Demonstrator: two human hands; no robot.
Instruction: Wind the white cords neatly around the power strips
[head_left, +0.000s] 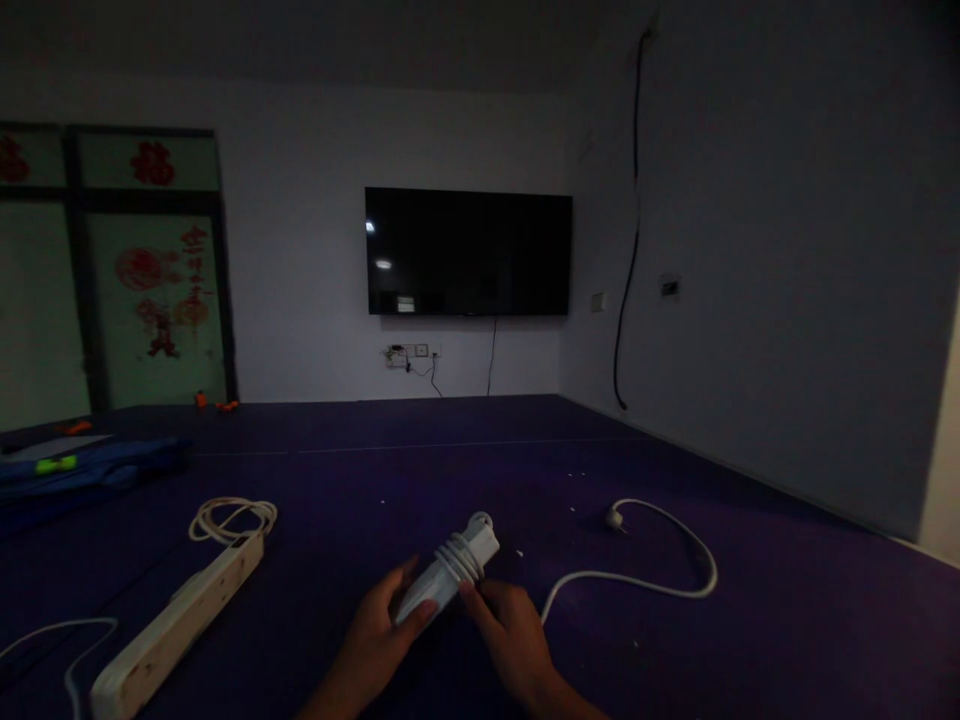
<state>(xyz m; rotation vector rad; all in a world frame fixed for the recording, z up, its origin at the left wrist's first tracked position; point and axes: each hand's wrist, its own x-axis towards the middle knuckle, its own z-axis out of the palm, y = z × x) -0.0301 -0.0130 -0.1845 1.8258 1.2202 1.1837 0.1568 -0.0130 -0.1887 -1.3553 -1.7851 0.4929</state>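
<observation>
A white power strip (427, 592) is tilted up in front of me, with several turns of its white cord (459, 560) wound around the far end. My left hand (386, 620) grips the near end, thumb on top and fingers beneath. At the wound part, my right hand (510, 625) has its thumb pressed on the coils, and its fingers are closed and partly hidden. From behind the right hand, a loose length of white cord runs out in a curve across the purple surface to a plug (615, 519).
On the left lies a longer white power strip (180, 625) with a coiled cord (232, 518) at its far end. Farther left are blue cloth (112, 468) and a green object (56, 465). A television (469, 252) hangs on the back wall; a dark cable (636, 240) hangs at right.
</observation>
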